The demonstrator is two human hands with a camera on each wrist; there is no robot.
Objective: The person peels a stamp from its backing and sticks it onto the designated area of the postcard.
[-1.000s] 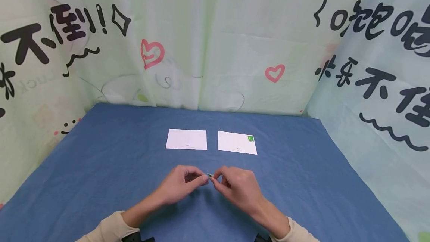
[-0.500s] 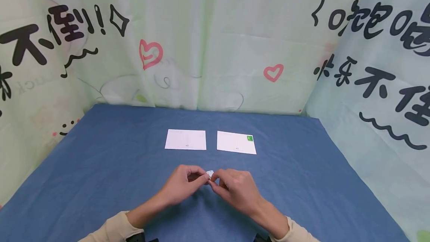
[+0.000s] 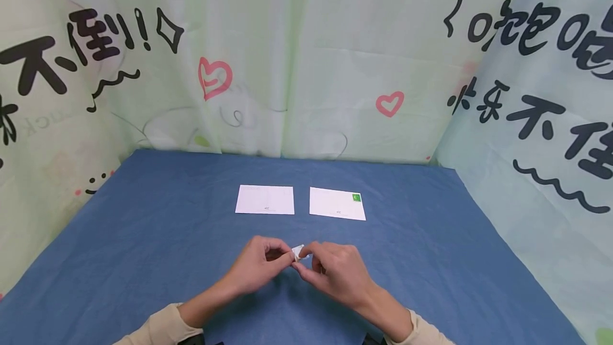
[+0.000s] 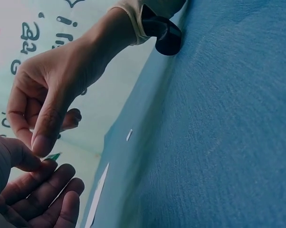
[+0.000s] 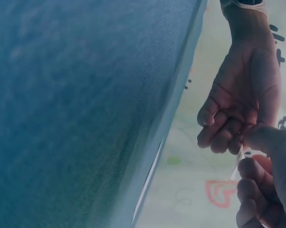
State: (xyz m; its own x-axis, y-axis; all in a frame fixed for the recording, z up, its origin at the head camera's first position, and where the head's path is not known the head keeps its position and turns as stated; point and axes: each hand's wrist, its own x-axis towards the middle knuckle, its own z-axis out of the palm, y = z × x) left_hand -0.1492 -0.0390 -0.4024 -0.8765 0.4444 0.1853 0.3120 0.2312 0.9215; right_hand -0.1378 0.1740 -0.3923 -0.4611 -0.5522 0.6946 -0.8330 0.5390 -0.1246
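Note:
In the head view a small stamp [image 3: 298, 252], its pale back showing, is held between both hands above the table. My left hand [image 3: 261, 265] pinches it between thumb and index finger. The right hand [image 3: 337, 268] has thumb and index fingertip at its other side, also in a pinch. A green bit of the stamp [image 4: 53, 156] shows at the fingertips in the left wrist view. In the right wrist view the stamp [image 5: 236, 165] appears as a thin white sliver; fingers hide the rest.
Beyond the hands, two white cards lie side by side on the blue cloth [image 3: 191, 238]: a left card [image 3: 265, 199] and a right card [image 3: 330, 204] with a green stamp [image 3: 356, 197] in its upper right corner. A printed curtain [image 3: 287, 68] surrounds the table.
The held stamp has turned from a thin edge with green showing to its white back. My right fingers have shifted slightly left against the left fingertips. Both cards stay put.

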